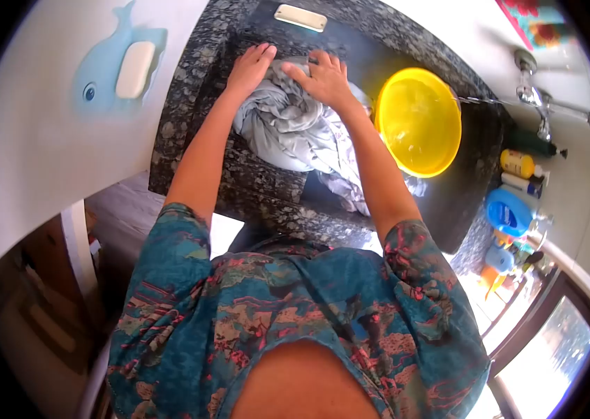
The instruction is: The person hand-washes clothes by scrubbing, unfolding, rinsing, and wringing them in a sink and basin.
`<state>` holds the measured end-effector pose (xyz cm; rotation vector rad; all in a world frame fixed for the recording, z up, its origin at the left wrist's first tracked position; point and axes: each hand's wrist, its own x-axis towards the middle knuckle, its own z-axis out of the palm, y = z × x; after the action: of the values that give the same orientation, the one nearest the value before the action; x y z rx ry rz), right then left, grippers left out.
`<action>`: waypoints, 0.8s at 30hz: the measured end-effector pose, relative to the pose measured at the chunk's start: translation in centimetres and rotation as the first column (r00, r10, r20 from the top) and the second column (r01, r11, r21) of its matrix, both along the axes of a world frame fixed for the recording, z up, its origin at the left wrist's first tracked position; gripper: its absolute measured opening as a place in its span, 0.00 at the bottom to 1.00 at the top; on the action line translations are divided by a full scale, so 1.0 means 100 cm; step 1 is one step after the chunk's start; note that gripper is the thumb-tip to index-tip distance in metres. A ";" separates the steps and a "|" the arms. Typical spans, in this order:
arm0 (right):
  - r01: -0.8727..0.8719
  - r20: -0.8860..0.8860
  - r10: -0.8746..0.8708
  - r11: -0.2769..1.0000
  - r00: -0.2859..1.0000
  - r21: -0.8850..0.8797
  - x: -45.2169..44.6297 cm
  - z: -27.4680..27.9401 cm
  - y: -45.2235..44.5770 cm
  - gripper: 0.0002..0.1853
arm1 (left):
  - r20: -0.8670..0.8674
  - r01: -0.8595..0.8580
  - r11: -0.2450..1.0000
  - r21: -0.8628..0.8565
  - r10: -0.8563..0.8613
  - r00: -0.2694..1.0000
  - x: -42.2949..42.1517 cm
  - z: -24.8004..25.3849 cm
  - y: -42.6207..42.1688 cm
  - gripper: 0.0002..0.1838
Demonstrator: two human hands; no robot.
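A bunched, wet-looking grey cloth (288, 122) lies on the dark speckled stone slab, with a paler patterned end trailing down to the right. My left hand (252, 68) rests at the cloth's upper left edge, fingers stretched forward. On the upper right of the bundle lies my right hand (324, 80), its thumb apart from the fingers and pressing on the folds. Neither hand is wrapped round the fabric. Close to my right forearm stands a yellow tub (421, 122) with water in it.
A pale soap bar (300, 17) sits beyond my hands. The wall tap (534, 94) sends a thin stream toward the tub. Several bottles, including a blue one (508, 211), line the right ledge. At left, a whale-shaped holder (99, 77) carries a white soap (136, 70).
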<state>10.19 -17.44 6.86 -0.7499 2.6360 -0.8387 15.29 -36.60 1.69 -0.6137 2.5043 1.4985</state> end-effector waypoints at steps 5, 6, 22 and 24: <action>0.189 0.165 -0.185 0.982 0.969 -0.010 0.038 -0.013 -0.003 0.43 | 0.121 0.081 0.872 -0.482 -0.025 0.992 0.046 0.030 0.036 0.24; 0.161 0.065 -0.149 0.953 0.987 -0.255 0.058 -0.010 0.005 0.38 | -0.080 -0.043 0.873 -0.487 0.005 0.997 0.068 0.029 0.048 0.21; 0.298 -0.115 -0.339 0.913 0.934 -0.279 0.008 -0.047 -0.006 0.26 | -0.122 -0.123 0.942 -0.313 0.089 0.989 -0.009 0.025 0.055 0.21; 0.054 -0.303 -0.208 0.893 0.930 -0.447 0.061 -0.020 0.014 0.20 | -0.421 -0.232 0.909 -0.345 0.071 0.904 0.046 0.022 0.072 0.17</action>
<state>16.26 -16.01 4.89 -0.8975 2.8620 -1.4930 19.90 -29.42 3.87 -0.6245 3.1887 1.2817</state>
